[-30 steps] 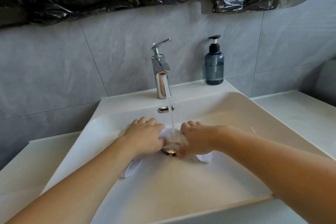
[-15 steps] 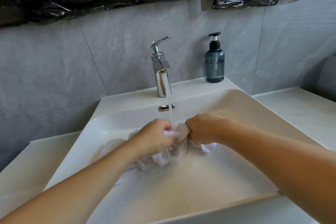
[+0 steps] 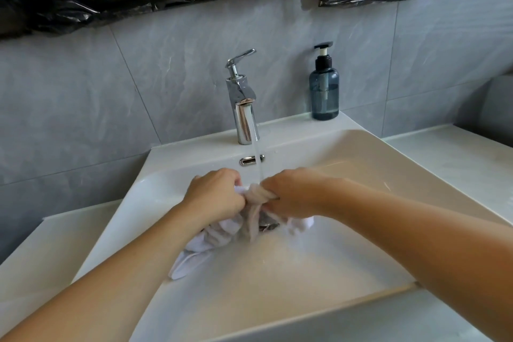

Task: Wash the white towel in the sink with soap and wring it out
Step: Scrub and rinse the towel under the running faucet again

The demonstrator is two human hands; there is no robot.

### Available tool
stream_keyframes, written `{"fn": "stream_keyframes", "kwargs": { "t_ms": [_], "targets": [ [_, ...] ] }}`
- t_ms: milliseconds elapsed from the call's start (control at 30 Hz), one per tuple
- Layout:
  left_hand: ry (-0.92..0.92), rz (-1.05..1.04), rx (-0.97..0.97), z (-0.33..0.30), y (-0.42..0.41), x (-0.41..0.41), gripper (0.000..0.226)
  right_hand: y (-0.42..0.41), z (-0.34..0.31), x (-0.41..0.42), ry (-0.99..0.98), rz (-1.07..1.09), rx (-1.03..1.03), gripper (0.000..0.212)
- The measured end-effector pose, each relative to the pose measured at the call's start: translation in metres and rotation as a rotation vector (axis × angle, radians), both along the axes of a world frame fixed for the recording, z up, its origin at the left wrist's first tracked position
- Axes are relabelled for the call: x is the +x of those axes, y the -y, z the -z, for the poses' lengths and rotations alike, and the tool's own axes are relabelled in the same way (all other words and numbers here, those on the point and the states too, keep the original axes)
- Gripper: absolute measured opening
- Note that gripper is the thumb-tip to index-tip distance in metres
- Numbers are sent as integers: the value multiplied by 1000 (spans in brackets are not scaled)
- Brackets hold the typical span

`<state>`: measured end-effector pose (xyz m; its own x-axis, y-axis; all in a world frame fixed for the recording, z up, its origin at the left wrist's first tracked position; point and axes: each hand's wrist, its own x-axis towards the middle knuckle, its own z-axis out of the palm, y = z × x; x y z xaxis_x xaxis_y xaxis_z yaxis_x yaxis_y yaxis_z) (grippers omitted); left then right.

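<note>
At frame centre, the left hand (image 3: 215, 196) and right hand (image 3: 291, 193) each grip the bunched white towel (image 3: 219, 233) inside the sink (image 3: 361, 155); water from the tap (image 3: 243, 108) falls between them; a soap bottle (image 3: 324, 91) stands upper right.

Left hand (image 3: 215, 194): fingers curled, fist closed, knuckles up.
Right hand (image 3: 290, 193): fingers curled, fist closed, just beside the left.
Forearms: bare, both extended forward, converging toward the hands.

Bathroom, white basin (image 3: 347, 147), chrome tap (image 3: 243, 108), soap dispenser (image 3: 324, 91), grey wall tiles (image 3: 83, 97)
</note>
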<state>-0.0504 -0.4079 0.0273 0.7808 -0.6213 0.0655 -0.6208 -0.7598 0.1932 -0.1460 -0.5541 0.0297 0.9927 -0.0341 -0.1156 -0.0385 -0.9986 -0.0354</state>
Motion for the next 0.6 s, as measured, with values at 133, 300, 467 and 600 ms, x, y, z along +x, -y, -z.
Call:
{"fn": "stream_keyframes", "kwargs": {
  "t_ms": [133, 300, 467, 600],
  "targets": [
    [-501, 134, -92, 0, -7, -8, 10, 10, 3, 1, -38, 50, -49, 13],
    [43, 14, 7, 0, -3, 1, 7, 0, -5, -4, 12, -2, 73, 18],
    [-392, 97, -70, -2, -7, 0, 7, 13, -2, -6, -2, 17, 139, 19],
    [14, 6, -17, -2, -7, 4, 11, 5, -1, -1, 33, 7, 175, 22]
  ]
}}
